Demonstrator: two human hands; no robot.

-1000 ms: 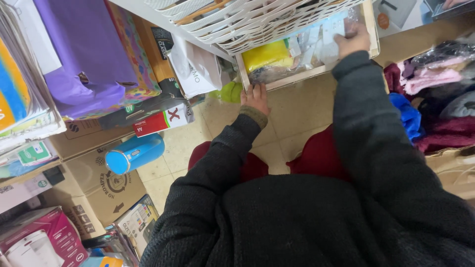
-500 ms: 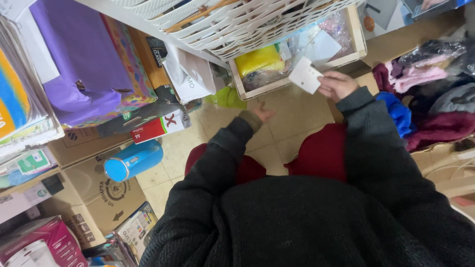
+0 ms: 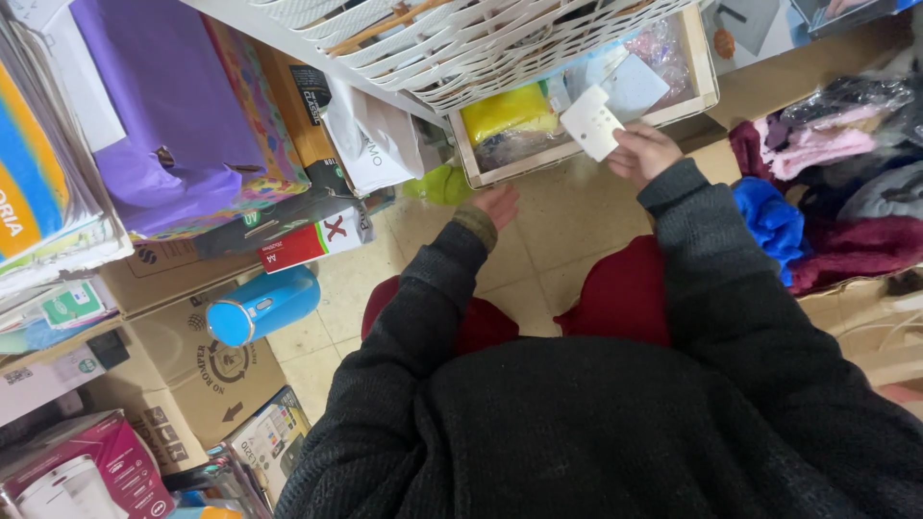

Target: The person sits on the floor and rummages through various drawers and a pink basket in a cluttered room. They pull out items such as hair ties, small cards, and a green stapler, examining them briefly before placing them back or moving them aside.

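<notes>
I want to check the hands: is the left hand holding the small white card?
No, the left hand is empty and open above the floor, while the right hand holds the small white card near the wooden tray.

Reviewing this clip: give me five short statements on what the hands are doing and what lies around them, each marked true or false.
1. The right hand holds a small white card. True.
2. The left hand grips the blue cylinder. False: the left hand is open and holds nothing, and the cylinder lies apart on cardboard boxes.
3. A shallow wooden tray with a yellow packet in it lies on the floor in front of the person. True.
4. The white card rests flat inside the tray. False: it is pinched in the right hand's fingers, above the tray's near edge.
5. The white lattice basket stands below the tray. False: it overhangs the tray from above.
</notes>
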